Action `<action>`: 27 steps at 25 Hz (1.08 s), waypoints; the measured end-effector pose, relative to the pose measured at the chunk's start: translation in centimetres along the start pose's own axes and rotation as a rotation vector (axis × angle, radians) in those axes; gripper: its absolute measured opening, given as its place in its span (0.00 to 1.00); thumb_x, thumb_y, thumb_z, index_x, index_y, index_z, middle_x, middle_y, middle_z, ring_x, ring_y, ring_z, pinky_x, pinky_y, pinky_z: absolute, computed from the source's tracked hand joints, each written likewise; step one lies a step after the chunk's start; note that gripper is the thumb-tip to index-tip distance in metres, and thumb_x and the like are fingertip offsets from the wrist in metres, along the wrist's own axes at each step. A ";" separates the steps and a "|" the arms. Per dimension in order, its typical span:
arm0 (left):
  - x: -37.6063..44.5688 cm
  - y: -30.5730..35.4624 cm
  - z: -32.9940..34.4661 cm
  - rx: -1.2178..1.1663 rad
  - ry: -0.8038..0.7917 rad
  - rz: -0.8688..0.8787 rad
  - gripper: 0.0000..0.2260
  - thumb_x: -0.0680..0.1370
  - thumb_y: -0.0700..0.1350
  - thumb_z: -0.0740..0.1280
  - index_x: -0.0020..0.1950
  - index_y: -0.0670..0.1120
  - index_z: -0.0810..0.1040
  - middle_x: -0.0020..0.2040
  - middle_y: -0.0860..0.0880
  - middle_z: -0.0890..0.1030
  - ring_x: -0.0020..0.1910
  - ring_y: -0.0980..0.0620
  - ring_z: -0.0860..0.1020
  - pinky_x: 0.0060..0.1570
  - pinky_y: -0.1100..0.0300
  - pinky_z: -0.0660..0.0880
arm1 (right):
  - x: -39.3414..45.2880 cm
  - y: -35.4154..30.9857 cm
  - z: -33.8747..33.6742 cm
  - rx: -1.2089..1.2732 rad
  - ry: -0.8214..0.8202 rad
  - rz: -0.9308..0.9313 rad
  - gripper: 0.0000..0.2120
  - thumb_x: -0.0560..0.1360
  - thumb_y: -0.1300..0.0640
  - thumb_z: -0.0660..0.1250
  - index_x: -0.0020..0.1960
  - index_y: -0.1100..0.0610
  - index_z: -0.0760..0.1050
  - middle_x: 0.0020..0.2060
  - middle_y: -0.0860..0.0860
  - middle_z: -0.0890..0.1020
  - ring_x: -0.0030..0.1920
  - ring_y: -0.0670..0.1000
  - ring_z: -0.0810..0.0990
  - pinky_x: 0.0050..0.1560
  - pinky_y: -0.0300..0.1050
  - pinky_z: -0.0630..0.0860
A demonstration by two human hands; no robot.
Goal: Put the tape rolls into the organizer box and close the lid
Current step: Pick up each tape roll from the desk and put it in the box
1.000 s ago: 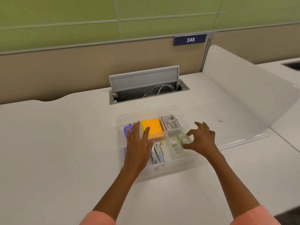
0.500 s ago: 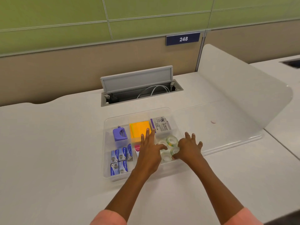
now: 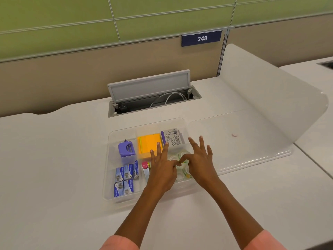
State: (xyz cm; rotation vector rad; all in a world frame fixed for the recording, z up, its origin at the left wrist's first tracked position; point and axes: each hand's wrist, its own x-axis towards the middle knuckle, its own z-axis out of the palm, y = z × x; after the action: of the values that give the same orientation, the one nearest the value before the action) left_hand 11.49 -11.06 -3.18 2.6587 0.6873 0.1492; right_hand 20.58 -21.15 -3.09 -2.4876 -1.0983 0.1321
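A clear organizer box (image 3: 110, 159) sits open on the white desk. Several clear tape rolls (image 3: 184, 153) lie in its front right compartment. My left hand (image 3: 162, 170) and my right hand (image 3: 201, 159) are both over that compartment with fingers spread. Their thumbs and index fingers meet on top of the rolls, hiding part of them. No roll is lifted. The clear lid (image 3: 243, 150) lies flat on the desk, touching the box's right side.
The other compartments hold a purple sharpener (image 3: 126, 150), orange sticky notes (image 3: 149, 144), blue staple boxes (image 3: 126, 177), a printed white box (image 3: 172, 138) and a pink-capped item (image 3: 145, 166). An open cable hatch (image 3: 153, 94) lies behind; a frosted divider (image 3: 270, 98) stands right.
My left hand has shifted from the box's middle to the tape compartment, uncovering the sticky notes and staple boxes. Both hands now meet over the rolls, fingers spread wider.
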 end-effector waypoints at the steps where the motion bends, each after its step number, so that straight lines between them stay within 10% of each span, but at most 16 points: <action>1: 0.1 0.0 0.1 0.006 -0.009 -0.010 0.11 0.78 0.50 0.59 0.56 0.54 0.79 0.77 0.50 0.44 0.75 0.46 0.35 0.74 0.46 0.35 | 0.0 0.1 0.2 -0.002 -0.005 -0.011 0.08 0.74 0.58 0.67 0.49 0.48 0.81 0.77 0.53 0.51 0.76 0.59 0.38 0.74 0.60 0.37; 27: 0.2 0.1 0.4 -0.054 -0.012 -0.097 0.09 0.76 0.48 0.63 0.54 0.53 0.80 0.78 0.51 0.46 0.75 0.46 0.37 0.75 0.45 0.40 | 0.3 0.7 0.9 0.039 -0.019 0.055 0.04 0.73 0.61 0.69 0.44 0.55 0.83 0.77 0.53 0.49 0.76 0.59 0.39 0.75 0.60 0.43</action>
State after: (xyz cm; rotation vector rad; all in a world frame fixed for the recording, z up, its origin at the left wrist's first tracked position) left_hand 11.78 -11.15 -3.55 2.5664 0.7959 0.1237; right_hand 21.02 -21.08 -4.22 -2.4875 -1.0256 0.1918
